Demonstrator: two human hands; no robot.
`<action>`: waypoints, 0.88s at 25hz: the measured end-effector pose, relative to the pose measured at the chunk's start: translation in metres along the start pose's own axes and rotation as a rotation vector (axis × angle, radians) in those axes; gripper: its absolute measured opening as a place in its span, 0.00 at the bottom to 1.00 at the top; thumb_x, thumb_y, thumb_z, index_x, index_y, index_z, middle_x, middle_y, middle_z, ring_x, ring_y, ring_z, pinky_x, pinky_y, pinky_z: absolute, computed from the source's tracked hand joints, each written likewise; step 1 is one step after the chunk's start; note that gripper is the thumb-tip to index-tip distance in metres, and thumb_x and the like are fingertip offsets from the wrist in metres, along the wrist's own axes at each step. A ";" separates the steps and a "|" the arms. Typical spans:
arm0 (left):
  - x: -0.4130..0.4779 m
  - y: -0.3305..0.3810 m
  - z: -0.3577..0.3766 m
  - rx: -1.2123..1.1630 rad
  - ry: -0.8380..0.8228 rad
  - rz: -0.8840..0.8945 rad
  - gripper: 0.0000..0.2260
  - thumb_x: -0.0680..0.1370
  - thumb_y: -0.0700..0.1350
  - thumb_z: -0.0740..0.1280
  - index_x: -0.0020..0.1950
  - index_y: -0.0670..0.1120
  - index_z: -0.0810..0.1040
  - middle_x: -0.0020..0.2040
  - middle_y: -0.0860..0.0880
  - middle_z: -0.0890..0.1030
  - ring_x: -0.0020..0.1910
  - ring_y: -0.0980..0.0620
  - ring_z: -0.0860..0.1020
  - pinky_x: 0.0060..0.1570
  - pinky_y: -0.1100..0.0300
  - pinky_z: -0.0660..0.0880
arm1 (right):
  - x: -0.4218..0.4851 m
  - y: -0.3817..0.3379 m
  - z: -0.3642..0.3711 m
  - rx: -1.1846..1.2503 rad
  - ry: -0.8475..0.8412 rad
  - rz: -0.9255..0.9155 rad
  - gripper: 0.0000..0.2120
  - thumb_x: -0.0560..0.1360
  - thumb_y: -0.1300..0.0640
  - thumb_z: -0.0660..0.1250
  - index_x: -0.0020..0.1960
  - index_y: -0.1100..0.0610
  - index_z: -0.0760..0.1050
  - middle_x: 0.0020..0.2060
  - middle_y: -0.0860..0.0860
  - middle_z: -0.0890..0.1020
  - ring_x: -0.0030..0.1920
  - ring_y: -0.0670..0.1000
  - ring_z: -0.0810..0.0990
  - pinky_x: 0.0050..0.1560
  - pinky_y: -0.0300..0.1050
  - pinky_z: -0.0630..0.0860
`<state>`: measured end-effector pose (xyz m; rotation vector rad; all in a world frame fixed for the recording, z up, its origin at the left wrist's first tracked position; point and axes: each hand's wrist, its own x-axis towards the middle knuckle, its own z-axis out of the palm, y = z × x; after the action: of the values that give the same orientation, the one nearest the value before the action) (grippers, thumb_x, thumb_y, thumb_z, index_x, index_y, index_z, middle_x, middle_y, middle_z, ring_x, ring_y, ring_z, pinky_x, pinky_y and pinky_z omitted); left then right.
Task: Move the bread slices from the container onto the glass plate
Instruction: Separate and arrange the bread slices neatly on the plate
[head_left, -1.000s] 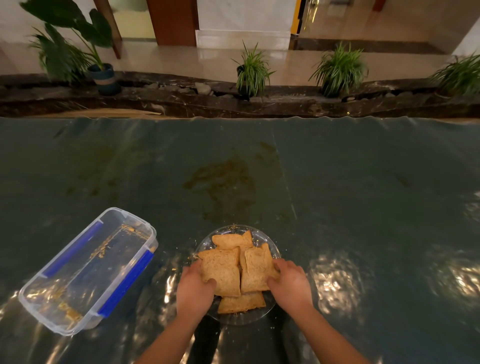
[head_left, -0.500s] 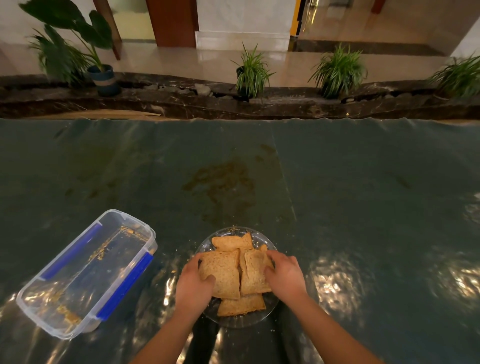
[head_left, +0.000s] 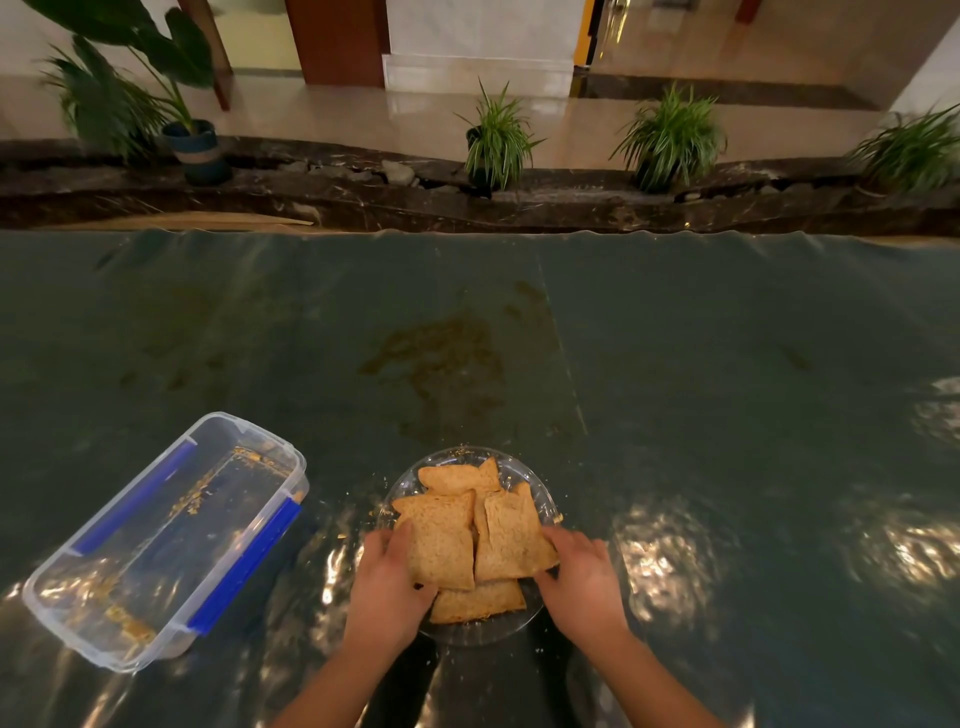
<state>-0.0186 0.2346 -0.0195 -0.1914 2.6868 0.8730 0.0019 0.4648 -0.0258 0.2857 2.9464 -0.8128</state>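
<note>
A clear glass plate (head_left: 542, 493) stands near the table's front edge, with several brown bread slices (head_left: 457, 478) piled on it. My left hand (head_left: 384, 592) grips the left top slice (head_left: 444, 540) at its near left edge, thumb lying on top. The fingers of my right hand (head_left: 584, 579) are curled on the near right corner of the right top slice (head_left: 506, 538). Another slice (head_left: 478, 603) lies under these at the plate's near side. The clear plastic container (head_left: 244, 434) with blue clips sits to the left and holds only crumbs.
The table is covered by a dark green glossy sheet (head_left: 727, 389) with a brownish stain (head_left: 441, 364) beyond the plate. Crumbs are scattered around the plate. Past the far table edge runs a dark stone ledge with potted plants (head_left: 496, 140).
Both hands moved inward over the top slices half a second ago, then drew back toward the slices' near outer edges. The slices shifted slightly; the container stayed put.
</note>
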 end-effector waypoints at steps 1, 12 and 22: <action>0.001 0.001 0.000 0.015 0.010 0.006 0.38 0.70 0.46 0.75 0.77 0.49 0.61 0.68 0.47 0.65 0.64 0.47 0.73 0.66 0.51 0.74 | 0.000 0.001 0.000 -0.001 -0.011 -0.002 0.19 0.74 0.57 0.68 0.65 0.50 0.74 0.57 0.48 0.81 0.56 0.51 0.74 0.54 0.38 0.65; -0.003 -0.004 0.006 0.049 0.068 0.059 0.34 0.72 0.48 0.73 0.75 0.49 0.63 0.72 0.46 0.62 0.69 0.46 0.69 0.69 0.49 0.72 | 0.003 0.007 0.003 -0.042 -0.029 -0.036 0.20 0.74 0.60 0.69 0.65 0.49 0.75 0.57 0.46 0.80 0.54 0.50 0.72 0.54 0.36 0.67; -0.008 -0.004 0.003 -0.046 0.101 0.057 0.32 0.68 0.41 0.70 0.72 0.47 0.67 0.69 0.46 0.65 0.66 0.45 0.70 0.65 0.48 0.74 | 0.003 0.009 -0.001 -0.053 -0.025 -0.045 0.22 0.73 0.57 0.68 0.66 0.49 0.73 0.59 0.46 0.79 0.57 0.50 0.73 0.58 0.40 0.72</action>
<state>-0.0098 0.2333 -0.0213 -0.1738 2.7799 0.9670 0.0012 0.4735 -0.0301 0.2046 2.9559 -0.7372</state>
